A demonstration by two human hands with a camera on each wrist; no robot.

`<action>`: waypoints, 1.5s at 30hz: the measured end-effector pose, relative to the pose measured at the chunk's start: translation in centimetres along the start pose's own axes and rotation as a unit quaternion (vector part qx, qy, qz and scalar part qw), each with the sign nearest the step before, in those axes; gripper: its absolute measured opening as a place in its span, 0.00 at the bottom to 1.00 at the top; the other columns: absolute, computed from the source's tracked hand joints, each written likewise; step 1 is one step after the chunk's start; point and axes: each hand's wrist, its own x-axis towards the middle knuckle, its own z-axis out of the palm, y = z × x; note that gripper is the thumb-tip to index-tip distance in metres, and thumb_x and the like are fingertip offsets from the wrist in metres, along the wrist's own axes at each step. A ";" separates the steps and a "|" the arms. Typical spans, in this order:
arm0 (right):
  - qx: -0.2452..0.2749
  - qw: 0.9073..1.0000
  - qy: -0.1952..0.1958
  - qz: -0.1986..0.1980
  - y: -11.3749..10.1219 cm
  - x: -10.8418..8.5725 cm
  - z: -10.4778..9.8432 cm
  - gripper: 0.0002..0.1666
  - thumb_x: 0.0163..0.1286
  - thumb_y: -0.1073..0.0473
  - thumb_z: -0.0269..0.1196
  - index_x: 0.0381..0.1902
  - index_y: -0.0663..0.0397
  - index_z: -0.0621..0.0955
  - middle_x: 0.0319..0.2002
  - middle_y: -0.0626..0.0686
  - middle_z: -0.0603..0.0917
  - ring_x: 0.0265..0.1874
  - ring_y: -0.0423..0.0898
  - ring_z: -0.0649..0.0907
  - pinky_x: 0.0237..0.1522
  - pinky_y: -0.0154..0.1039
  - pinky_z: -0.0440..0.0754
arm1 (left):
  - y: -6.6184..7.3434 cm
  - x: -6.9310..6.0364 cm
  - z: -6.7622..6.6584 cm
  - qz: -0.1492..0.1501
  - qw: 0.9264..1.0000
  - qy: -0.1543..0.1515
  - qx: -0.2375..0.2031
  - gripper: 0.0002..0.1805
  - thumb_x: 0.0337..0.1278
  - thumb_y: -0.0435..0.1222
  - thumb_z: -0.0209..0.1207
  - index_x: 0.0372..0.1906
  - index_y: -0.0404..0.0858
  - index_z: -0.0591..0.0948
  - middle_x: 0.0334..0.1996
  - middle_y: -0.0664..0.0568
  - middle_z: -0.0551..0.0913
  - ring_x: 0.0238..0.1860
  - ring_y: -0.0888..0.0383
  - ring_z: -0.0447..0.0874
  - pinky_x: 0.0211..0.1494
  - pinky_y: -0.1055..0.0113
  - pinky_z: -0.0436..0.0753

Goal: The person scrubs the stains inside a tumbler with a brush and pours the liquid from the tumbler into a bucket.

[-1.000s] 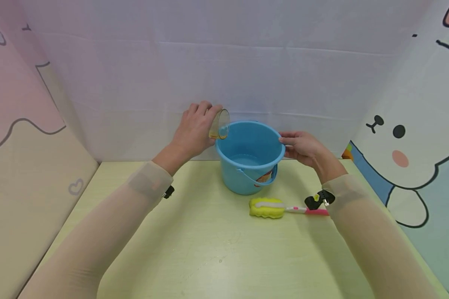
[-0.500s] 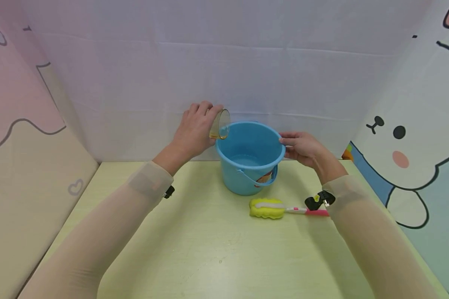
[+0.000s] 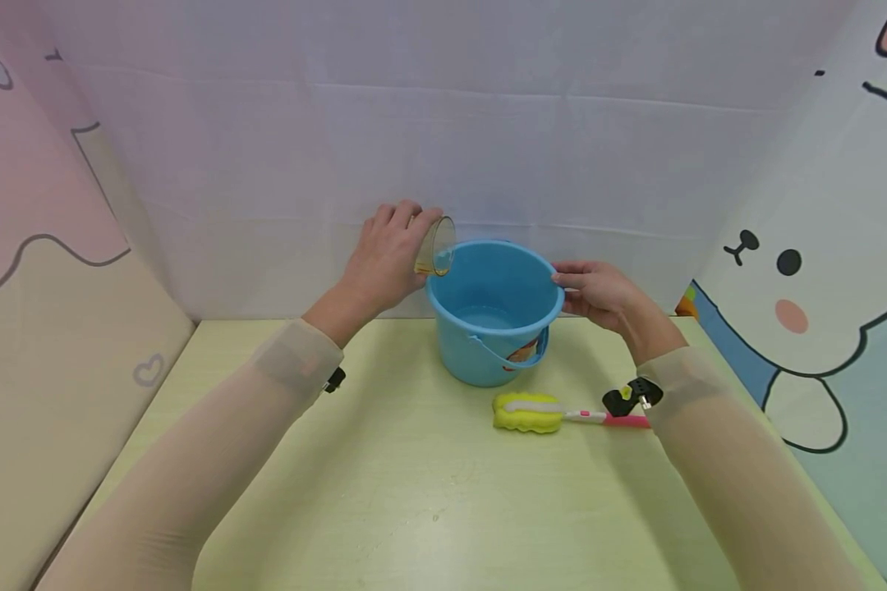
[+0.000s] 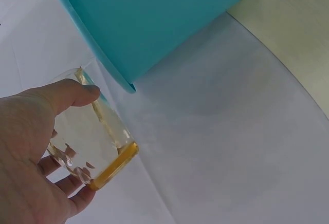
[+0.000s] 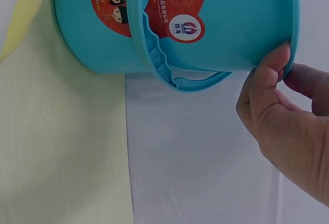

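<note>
An amber-tinted glass (image 3: 435, 248) is gripped in my left hand (image 3: 387, 258), tilted on its side with its mouth toward the blue bucket (image 3: 491, 357). In the left wrist view the thumb and fingers wrap the glass (image 4: 97, 131), whose thick base looks amber. Whether liquid is in it I cannot tell. On the bucket's other side, my right hand (image 3: 595, 295) pinches the rim, as the right wrist view shows the fingers (image 5: 264, 88) below it and the thumb over it. A little water seems to lie at the bucket's bottom. Its handle (image 5: 154, 54) hangs down over a red sticker.
A yellow sponge brush (image 3: 528, 412) with a white and pink handle lies in front of the bucket, partly under the right forearm. The pale table (image 3: 384, 509) ends at a white cloth wall (image 3: 281, 164). Cartoon-printed panels (image 3: 783, 271) stand at both sides.
</note>
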 end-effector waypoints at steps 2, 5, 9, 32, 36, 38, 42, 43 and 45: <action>0.002 1.000 0.000 -0.001 0.0 0.0 0.0 0.34 0.86 0.60 0.53 0.82 0.66 0.60 0.72 0.67 0.68 0.40 0.42 0.87 0.48 0.36 0.88 | 0.0 0.0 0.0 0.001 1.000 0.000 -0.001 0.50 0.51 0.36 0.81 0.79 0.41 0.68 0.67 0.40 0.72 0.67 0.38 0.66 0.66 0.42 0.73; 0.003 1.000 0.000 -0.001 0.0 0.0 0.0 0.34 0.86 0.60 0.54 0.82 0.66 0.60 0.72 0.68 0.68 0.40 0.42 0.87 0.48 0.36 0.88 | 0.0 0.0 0.0 0.003 1.000 0.001 -0.001 0.50 0.51 0.36 0.81 0.78 0.41 0.68 0.67 0.40 0.72 0.67 0.39 0.66 0.66 0.42 0.73; 0.001 1.000 0.000 0.000 0.0 0.0 0.0 0.34 0.86 0.60 0.54 0.82 0.66 0.60 0.73 0.67 0.68 0.41 0.43 0.87 0.50 0.37 0.87 | -0.1 0.0 0.1 0.005 1.000 0.003 0.003 0.49 0.52 0.36 0.81 0.78 0.41 0.68 0.67 0.41 0.72 0.67 0.39 0.66 0.65 0.43 0.74; 0.002 1.000 -0.003 0.002 0.1 0.1 0.0 0.35 0.86 0.59 0.54 0.83 0.65 0.59 0.72 0.65 0.69 0.48 0.46 0.87 0.50 0.36 0.87 | 0.0 0.0 0.2 0.011 1.000 0.011 0.007 0.47 0.54 0.36 0.79 0.77 0.42 0.69 0.66 0.41 0.73 0.66 0.39 0.67 0.65 0.43 0.74; 0.002 1.000 -0.001 0.002 0.1 0.1 -0.1 0.35 0.86 0.60 0.53 0.83 0.65 0.59 0.72 0.65 0.69 0.47 0.46 0.87 0.49 0.36 0.87 | 0.0 0.0 0.3 0.013 1.000 0.014 0.006 0.47 0.53 0.36 0.79 0.77 0.41 0.69 0.66 0.41 0.73 0.66 0.39 0.67 0.65 0.43 0.74; 0.000 1.000 -0.001 0.002 0.1 0.1 -0.1 0.35 0.86 0.59 0.54 0.83 0.65 0.59 0.72 0.65 0.69 0.47 0.46 0.87 0.50 0.36 0.87 | 0.0 0.1 0.3 0.013 1.000 0.013 0.007 0.47 0.53 0.36 0.79 0.77 0.41 0.69 0.66 0.41 0.73 0.66 0.39 0.67 0.65 0.43 0.74; -0.004 1.000 0.000 0.002 0.1 0.1 0.0 0.35 0.86 0.59 0.54 0.83 0.64 0.59 0.73 0.66 0.69 0.47 0.46 0.87 0.50 0.36 0.87 | 0.1 0.1 0.2 0.011 1.000 0.008 0.009 0.48 0.53 0.36 0.80 0.78 0.42 0.69 0.66 0.41 0.72 0.67 0.39 0.66 0.65 0.42 0.74; -0.005 1.000 0.000 0.002 0.1 0.1 0.0 0.35 0.86 0.59 0.54 0.83 0.64 0.59 0.73 0.66 0.69 0.48 0.47 0.87 0.50 0.36 0.87 | 0.1 0.1 0.2 0.011 1.000 0.008 0.008 0.48 0.53 0.36 0.80 0.78 0.42 0.69 0.67 0.41 0.72 0.67 0.38 0.66 0.65 0.42 0.73; -0.006 1.000 0.000 0.002 0.1 0.1 0.0 0.35 0.86 0.59 0.54 0.83 0.64 0.59 0.73 0.66 0.69 0.48 0.47 0.87 0.50 0.36 0.87 | 0.1 0.1 0.3 0.012 1.000 0.008 0.008 0.48 0.53 0.36 0.80 0.78 0.42 0.69 0.67 0.41 0.72 0.67 0.38 0.67 0.65 0.42 0.74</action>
